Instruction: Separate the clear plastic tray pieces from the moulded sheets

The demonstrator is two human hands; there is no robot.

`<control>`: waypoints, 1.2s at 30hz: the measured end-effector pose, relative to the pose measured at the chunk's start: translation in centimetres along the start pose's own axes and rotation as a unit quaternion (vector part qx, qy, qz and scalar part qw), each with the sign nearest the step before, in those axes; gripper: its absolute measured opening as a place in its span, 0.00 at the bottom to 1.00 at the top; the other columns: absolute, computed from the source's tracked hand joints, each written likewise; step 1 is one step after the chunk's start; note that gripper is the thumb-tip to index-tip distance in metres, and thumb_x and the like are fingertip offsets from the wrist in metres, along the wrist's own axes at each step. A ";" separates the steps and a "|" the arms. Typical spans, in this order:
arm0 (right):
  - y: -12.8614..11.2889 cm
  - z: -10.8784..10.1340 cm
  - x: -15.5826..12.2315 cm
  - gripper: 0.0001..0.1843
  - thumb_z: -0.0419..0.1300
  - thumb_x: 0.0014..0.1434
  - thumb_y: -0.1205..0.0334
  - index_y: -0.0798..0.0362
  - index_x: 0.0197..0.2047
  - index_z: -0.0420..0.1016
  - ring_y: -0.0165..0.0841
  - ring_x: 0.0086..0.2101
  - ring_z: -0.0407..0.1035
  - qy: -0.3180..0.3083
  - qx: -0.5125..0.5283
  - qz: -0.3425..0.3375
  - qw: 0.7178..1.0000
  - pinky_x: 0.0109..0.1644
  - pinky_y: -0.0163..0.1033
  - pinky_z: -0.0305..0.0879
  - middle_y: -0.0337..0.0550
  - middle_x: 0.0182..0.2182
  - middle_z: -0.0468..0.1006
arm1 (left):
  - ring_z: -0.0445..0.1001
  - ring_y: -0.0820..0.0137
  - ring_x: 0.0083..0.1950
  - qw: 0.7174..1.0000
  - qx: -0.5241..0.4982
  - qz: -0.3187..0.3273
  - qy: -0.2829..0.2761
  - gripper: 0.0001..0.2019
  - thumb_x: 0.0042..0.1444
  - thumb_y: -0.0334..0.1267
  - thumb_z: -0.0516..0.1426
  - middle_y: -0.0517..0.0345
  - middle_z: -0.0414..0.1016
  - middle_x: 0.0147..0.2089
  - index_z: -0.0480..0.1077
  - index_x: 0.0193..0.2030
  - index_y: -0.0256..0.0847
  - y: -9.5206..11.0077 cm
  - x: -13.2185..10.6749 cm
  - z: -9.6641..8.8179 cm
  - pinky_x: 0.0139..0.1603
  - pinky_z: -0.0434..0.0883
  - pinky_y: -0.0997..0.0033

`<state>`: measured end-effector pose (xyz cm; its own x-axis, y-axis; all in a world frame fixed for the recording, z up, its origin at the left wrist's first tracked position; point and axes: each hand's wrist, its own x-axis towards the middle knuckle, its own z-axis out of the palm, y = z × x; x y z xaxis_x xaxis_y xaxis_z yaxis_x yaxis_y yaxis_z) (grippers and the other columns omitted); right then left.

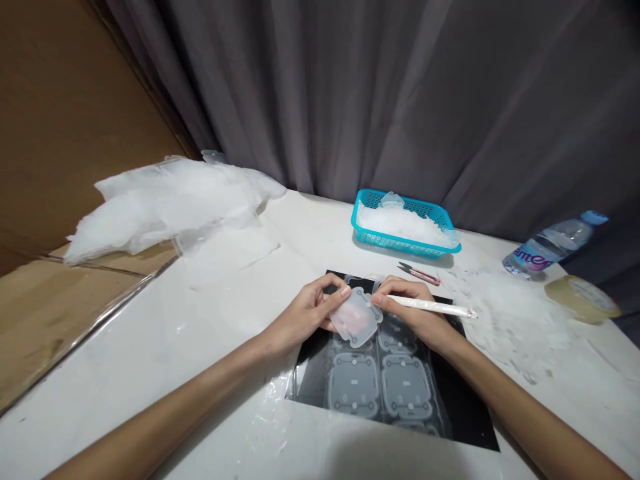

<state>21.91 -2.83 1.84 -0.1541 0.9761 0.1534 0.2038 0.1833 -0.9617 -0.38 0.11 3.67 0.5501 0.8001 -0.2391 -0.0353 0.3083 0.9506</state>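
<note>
Between thumb and fingers, my left hand [320, 303] holds a small translucent plastic piece [357, 319] with notched edges and little holes. My right hand [413, 303] is closed on a slim white pen-like tool [430, 305], whose working end meets the piece's upper right edge. Its exact tip is hidden by my fingers. Beneath both hands lies a black mat [470, 413] bearing a clear sheet with several similar rounded-square pieces [354, 385]. Small pink-handled thread snips [420, 273] rest just beyond my right hand.
A turquoise basket [407, 250] with white translucent pieces stands at the back. A water bottle [550, 247] and a tape roll [583, 298] are at the right, near scattered clear scraps [515, 307]. White sheets [175, 200] pile up at the left, by cardboard [75, 300].
</note>
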 end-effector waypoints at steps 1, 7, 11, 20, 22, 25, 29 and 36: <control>0.0 -0.1 0.1 0.13 0.68 0.63 0.53 0.51 0.31 0.80 0.34 0.34 0.70 0.000 -0.005 0.002 1.000 0.40 0.38 0.65 0.39 0.30 0.77 | 0.77 0.71 0.31 1.000 0.006 0.003 -0.004 0.18 0.65 0.54 0.63 0.60 0.76 0.30 0.68 0.41 0.41 -0.1 0.0 -0.1 0.36 0.76 0.71; -0.8 -4.0 2.2 0.14 0.66 0.61 0.50 0.51 0.30 0.79 0.36 0.33 0.72 0.125 -0.103 -0.006 0.987 0.37 0.39 0.66 0.40 0.30 0.79 | 0.76 0.57 0.63 0.958 0.261 0.114 -0.017 0.21 0.69 0.55 0.58 0.46 0.78 0.60 0.64 0.59 0.45 -1.4 -0.6 -0.5 0.68 0.70 0.50; -1.8 -9.2 5.6 0.13 0.65 0.62 0.52 0.52 0.32 0.80 0.38 0.34 0.71 0.325 -0.221 -0.074 0.917 0.41 0.42 0.65 0.43 0.31 0.78 | 0.66 0.47 0.73 0.861 0.484 0.131 -0.089 0.38 0.65 0.62 0.58 0.39 0.64 0.75 0.56 0.74 0.44 -2.0 -1.8 -0.3 0.71 0.66 0.42; -0.1 -12.6 9.2 0.19 0.60 0.68 0.48 0.52 0.34 0.84 0.40 0.36 0.71 0.203 -0.383 -0.160 0.887 0.50 0.48 0.67 0.46 0.31 0.79 | 0.53 0.49 0.80 0.730 0.627 0.243 -0.120 0.39 0.70 0.62 0.52 0.51 0.49 0.81 0.46 0.81 0.51 -4.6 -1.2 -1.6 0.74 0.64 0.46; -0.1 -11.5 7.3 0.20 0.56 0.71 0.51 0.52 0.40 0.85 0.41 0.39 0.73 0.176 -0.373 -0.166 0.896 0.51 0.48 0.68 0.47 0.34 0.80 | 0.51 0.50 0.81 0.733 0.620 0.250 -0.123 0.40 0.70 0.62 0.52 0.52 0.49 0.82 0.44 0.81 0.52 -4.5 -0.8 -1.9 0.75 0.63 0.47; -0.3 -9.8 3.5 0.18 0.55 0.72 0.53 0.49 0.53 0.84 0.39 0.41 0.76 0.089 -0.344 -0.157 0.922 0.48 0.44 0.72 0.46 0.41 0.82 | 0.49 0.51 0.81 0.738 0.603 0.265 -0.145 0.42 0.68 0.63 0.54 0.54 0.49 0.82 0.42 0.81 0.54 -3.7 -0.2 -2.1 0.75 0.63 0.50; 0.5 -8.1 -0.9 0.18 0.61 0.69 0.49 0.49 0.54 0.83 0.41 0.43 0.79 0.036 -0.221 -0.031 0.974 0.47 0.45 0.74 0.46 0.44 0.85 | 0.47 0.51 0.82 0.747 0.587 0.247 -0.189 0.43 0.67 0.64 0.55 0.54 0.48 0.82 0.43 0.81 0.55 -2.3 0.7 -2.6 0.76 0.61 0.49; 1.1 -6.5 -5.7 0.16 0.67 0.65 0.47 0.51 0.44 0.82 0.38 0.37 0.79 0.004 -0.124 0.062 0.990 0.39 0.39 0.74 0.44 0.37 0.85 | 0.47 0.49 0.82 0.787 0.534 0.196 -0.239 0.40 0.64 0.61 0.61 0.58 0.49 0.82 0.51 0.79 0.62 -0.3 2.1 -4.0 0.76 0.58 0.46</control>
<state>29.28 -7.46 1.33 -0.1053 0.9936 0.0403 0.4526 0.0840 -0.8877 -2.57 3.74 2.10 0.9320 0.3614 -0.0272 0.3000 -0.7271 0.6175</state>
